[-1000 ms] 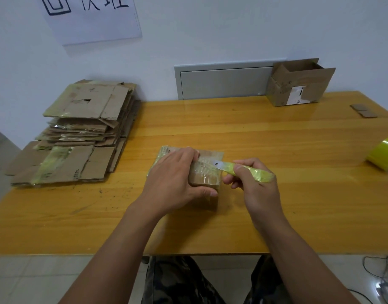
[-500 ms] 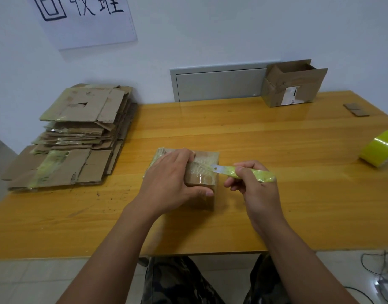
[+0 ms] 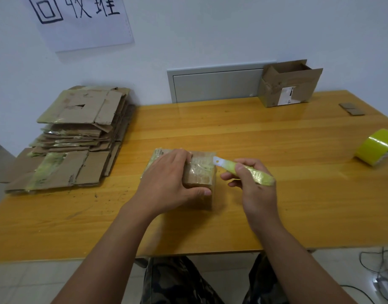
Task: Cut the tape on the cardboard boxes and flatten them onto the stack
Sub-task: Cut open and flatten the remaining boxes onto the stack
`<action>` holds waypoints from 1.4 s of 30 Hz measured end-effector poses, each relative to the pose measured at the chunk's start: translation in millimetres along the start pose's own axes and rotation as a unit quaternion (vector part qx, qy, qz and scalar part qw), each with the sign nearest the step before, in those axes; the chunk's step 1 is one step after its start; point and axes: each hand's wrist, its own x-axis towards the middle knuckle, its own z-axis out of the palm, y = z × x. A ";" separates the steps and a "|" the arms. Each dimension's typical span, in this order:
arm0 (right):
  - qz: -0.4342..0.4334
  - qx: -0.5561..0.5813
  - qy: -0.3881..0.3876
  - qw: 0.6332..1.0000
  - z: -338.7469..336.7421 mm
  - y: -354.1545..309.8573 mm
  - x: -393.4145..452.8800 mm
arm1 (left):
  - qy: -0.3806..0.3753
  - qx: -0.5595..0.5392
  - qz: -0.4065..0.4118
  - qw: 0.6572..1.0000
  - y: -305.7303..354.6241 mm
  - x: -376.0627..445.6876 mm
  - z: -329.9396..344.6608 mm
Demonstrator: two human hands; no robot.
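Observation:
A small taped cardboard box [image 3: 200, 174] stands on the wooden table [image 3: 276, 194] in front of me. My left hand [image 3: 169, 183] grips it from above, fingers over the top and thumb on the near side. My right hand [image 3: 252, 185] holds a knife [image 3: 239, 168] with a yellow-green taped handle. Its white blade tip sits at the box's top right edge. A stack of flattened cardboard [image 3: 79, 137] lies at the table's left end.
An open cardboard box [image 3: 289, 84] stands at the back right against the wall. A yellow-green tape roll [image 3: 375, 148] lies at the right edge, and small cardboard scraps [image 3: 351, 109] lie far right. Cables run on the floor at the lower right.
The knife blade has slid right along the box top, from over the taped top to its right edge. The left hand keeps its grip on the box.

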 end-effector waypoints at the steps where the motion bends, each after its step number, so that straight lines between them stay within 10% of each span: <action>1: 0.000 -0.011 -0.005 1.000 2.5 1.5 -0.4 | 0.000 0.006 0.004 1.000 0.6 -0.1 -0.4; 37: 0.011 0.010 -0.116 0.993 -8.2 5.0 3.6 | -0.028 -0.060 0.065 0.996 0.8 5.3 -6.2; 42: 0.009 0.085 -0.008 0.996 -11.8 1.8 10.9 | -0.011 -0.049 0.063 0.997 -2.7 2.0 -4.7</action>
